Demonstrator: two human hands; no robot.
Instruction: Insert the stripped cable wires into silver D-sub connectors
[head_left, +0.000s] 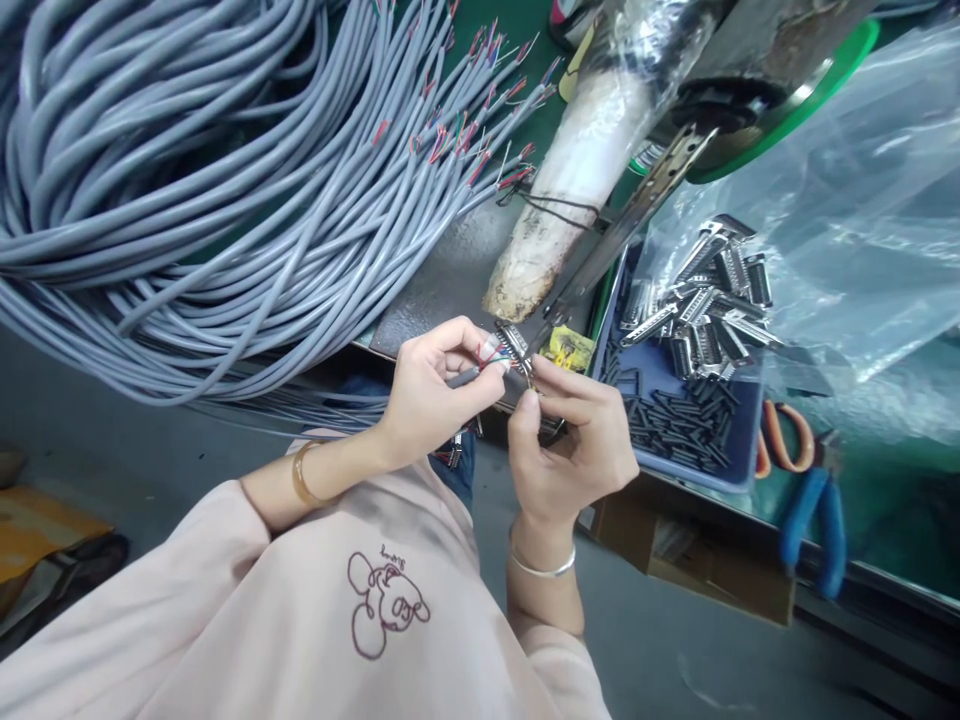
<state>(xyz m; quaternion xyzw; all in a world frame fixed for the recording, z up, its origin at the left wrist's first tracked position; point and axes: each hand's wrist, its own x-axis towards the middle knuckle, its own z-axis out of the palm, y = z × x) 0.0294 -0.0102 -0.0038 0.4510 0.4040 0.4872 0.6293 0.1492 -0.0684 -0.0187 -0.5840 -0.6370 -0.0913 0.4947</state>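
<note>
My left hand [442,390] pinches the end of a grey cable [463,378], where thin red, blue and green wires fan out. Just beyond its fingertips, these wires meet a metal multi-pin connector [513,341]. My right hand [574,435] is closed in a pinch at the connector's near end. A thin, gold-coloured bit shows by its fingertips, too small to name. Both hands are above the front edge of the bench, almost touching each other.
Coiled grey cables [247,210] with stripped ends cover the left. A plastic-wrapped tube [559,190] and a metal arm [637,205] slant overhead. At right, a blue tray [739,460] holds connectors [705,300] and black sleeves [686,425], beside blue-handled pliers [814,525] and an orange-handled tool [787,437].
</note>
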